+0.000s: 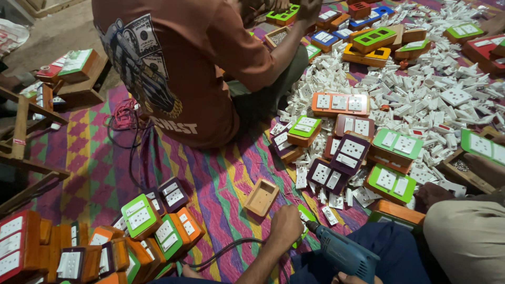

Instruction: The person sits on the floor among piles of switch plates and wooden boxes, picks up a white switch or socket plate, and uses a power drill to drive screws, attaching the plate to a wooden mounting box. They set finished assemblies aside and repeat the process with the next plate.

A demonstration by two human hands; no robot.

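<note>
Left hand [285, 227]: fist closed, pinning green switch plate [304, 216] against the mat.
Right hand [344, 279]: mostly out of frame, grip unclear, on blue drill [344, 253].
Drill bit: touching plate beside left fingers.
Wooden box [261, 197]: just beyond knuckles.

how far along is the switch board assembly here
Done: a stack of finished boards sits at lower left. In hand: the left hand steadies a green board while the right hand aims the blue drill at it. Left: an empty wooden box and a big pile of loose white sockets.
</note>
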